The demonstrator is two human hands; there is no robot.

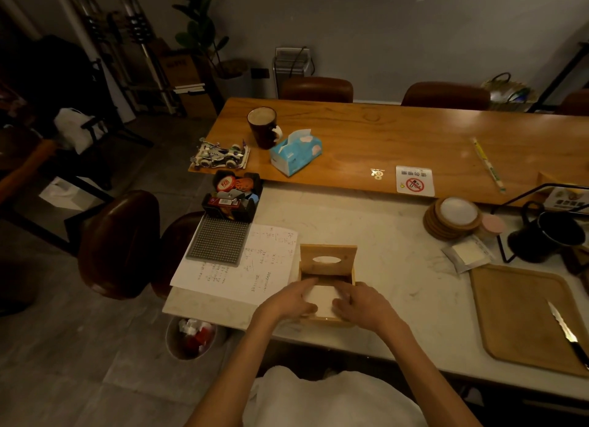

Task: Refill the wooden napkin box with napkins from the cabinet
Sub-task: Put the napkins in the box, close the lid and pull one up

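The wooden napkin box [328,260] stands near the front edge of the white marble counter [392,257], its lid with an oval slot swung up and back. A stack of white napkins [322,299] lies inside the open box. My left hand [288,300] presses on the left side of the stack, and my right hand [358,304] presses on the right side, fingers curled over the napkins and the box rim. Both hands touch the stack; its lower part is hidden by the box walls.
Handwritten paper sheets [251,264] and a grey grid mat [220,240] lie left of the box. A wooden tray [522,318] with a knife [567,334] sits at right, coasters [452,217] and a black mug [545,235] behind it. A blue tissue pack [296,152] rests on the wooden table.
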